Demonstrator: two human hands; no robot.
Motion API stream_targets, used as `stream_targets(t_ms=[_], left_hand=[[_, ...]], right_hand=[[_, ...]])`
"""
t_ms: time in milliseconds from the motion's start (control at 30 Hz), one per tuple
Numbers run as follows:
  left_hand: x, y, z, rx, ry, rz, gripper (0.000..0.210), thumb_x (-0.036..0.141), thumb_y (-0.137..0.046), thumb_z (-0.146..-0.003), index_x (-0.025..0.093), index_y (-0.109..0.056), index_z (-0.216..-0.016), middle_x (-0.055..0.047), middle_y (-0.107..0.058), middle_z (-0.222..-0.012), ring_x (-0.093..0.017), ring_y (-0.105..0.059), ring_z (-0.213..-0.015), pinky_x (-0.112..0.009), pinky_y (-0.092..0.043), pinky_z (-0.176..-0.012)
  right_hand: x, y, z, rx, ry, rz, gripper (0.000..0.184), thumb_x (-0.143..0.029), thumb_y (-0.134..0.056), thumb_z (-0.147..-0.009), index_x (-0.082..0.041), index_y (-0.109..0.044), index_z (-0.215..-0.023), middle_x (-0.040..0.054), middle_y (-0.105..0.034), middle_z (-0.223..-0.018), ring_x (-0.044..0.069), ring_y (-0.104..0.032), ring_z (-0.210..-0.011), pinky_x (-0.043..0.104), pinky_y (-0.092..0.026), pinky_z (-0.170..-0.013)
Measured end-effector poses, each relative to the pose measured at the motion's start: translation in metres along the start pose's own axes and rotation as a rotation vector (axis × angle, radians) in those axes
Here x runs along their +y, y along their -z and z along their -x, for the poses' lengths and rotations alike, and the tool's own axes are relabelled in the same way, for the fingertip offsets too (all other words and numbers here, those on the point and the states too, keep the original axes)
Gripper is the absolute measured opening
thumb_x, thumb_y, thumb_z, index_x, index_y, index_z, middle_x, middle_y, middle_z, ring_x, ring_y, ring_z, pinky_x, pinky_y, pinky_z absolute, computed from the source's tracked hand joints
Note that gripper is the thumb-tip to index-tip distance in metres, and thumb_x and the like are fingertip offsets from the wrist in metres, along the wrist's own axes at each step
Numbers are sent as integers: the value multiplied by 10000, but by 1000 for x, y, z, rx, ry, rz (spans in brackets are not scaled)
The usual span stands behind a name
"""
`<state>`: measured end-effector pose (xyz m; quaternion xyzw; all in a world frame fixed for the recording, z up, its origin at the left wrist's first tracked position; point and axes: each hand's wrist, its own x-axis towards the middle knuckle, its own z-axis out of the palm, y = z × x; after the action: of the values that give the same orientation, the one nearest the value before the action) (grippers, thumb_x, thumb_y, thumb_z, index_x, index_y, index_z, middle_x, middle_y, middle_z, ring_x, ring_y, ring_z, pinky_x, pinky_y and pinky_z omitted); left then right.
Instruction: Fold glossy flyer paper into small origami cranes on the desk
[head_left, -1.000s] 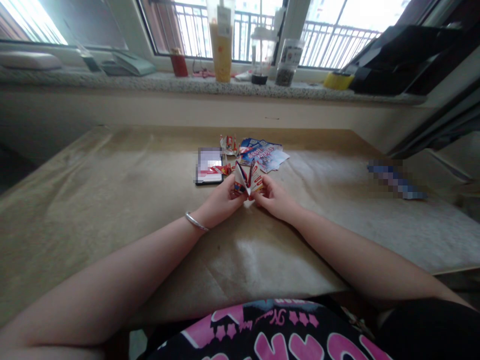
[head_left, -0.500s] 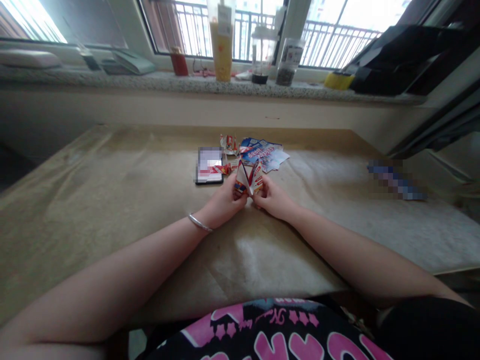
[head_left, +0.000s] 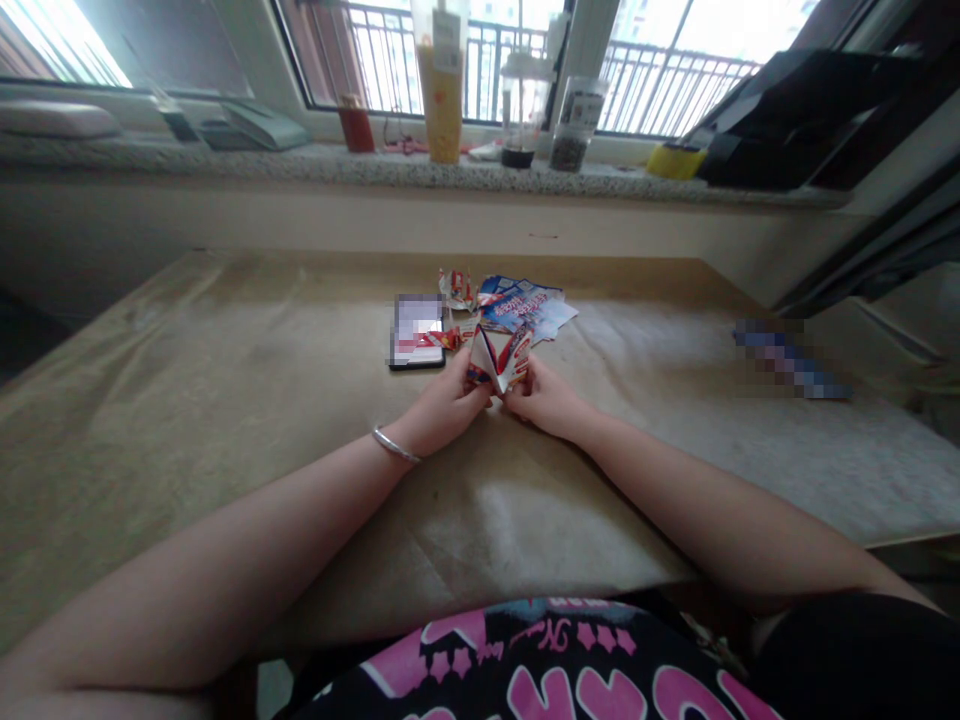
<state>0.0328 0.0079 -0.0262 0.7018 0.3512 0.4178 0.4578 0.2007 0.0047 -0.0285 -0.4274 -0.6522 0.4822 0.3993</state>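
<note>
Between my two hands is a folded paper piece point(head_left: 504, 358), printed in red, white and blue, its pointed flaps standing up in a V. My left hand point(head_left: 454, 395), with a silver bracelet at the wrist, is closed on its left side. Closed on its right side is my right hand point(head_left: 546, 393). Just beyond lie printed blue leaflets point(head_left: 521, 303), fanned over one another. Two more folded printed paper pieces, a far one point(head_left: 459, 288) and a nearer red one point(head_left: 444, 339), sit beside the phone point(head_left: 417, 330). Fingertips under the paper are partly hidden.
A beige cloth covers the table point(head_left: 300, 400). Toward its right edge lies a blurred blue item point(head_left: 791, 360). On the stone windowsill point(head_left: 285, 165) stand a tall yellow-filled container point(head_left: 441, 100), a clear cup point(head_left: 521, 110), a jar point(head_left: 577, 125) and a black bag point(head_left: 795, 130).
The folded paper's right flap has spread a little outward, and its front fold shows wider. Both hands keep hold of it in nearly the same place.
</note>
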Motion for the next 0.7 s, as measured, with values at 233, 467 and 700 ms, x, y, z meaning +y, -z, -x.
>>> stream_targets(t_ms=[233,467,700], left_hand=[[6,1,-1,-38,35,-42,207,177,-517,-825,146,-537,-1028,-32,-612,-899,-129,-576,-722,-239,-481,-645],[3,3,-3,23,-23,15,162,296,-548,-872,147,-533,-935,-35,-614,-863,-144,-592,-781,-254,-482,-706],[5,3,-4,-5,-2,126,276,395,-661,-811,172,-503,-849,0,-606,-794,-133,-606,-739,-244,-496,-685]], right_hand=[[-3,2,-2,-15,39,-172,307,-418,-643,-742,-210,-477,-895,-66,-534,-661,63,-436,-473,203,-346,-428],[0,0,-3,-54,58,-192,357,-471,-695,-713,-206,-491,-841,-41,-571,-699,86,-495,-572,211,-377,-504],[0,0,-1,-5,51,-222,399,-526,-701,-699,-210,-498,-834,-29,-597,-731,100,-549,-614,224,-423,-538]])
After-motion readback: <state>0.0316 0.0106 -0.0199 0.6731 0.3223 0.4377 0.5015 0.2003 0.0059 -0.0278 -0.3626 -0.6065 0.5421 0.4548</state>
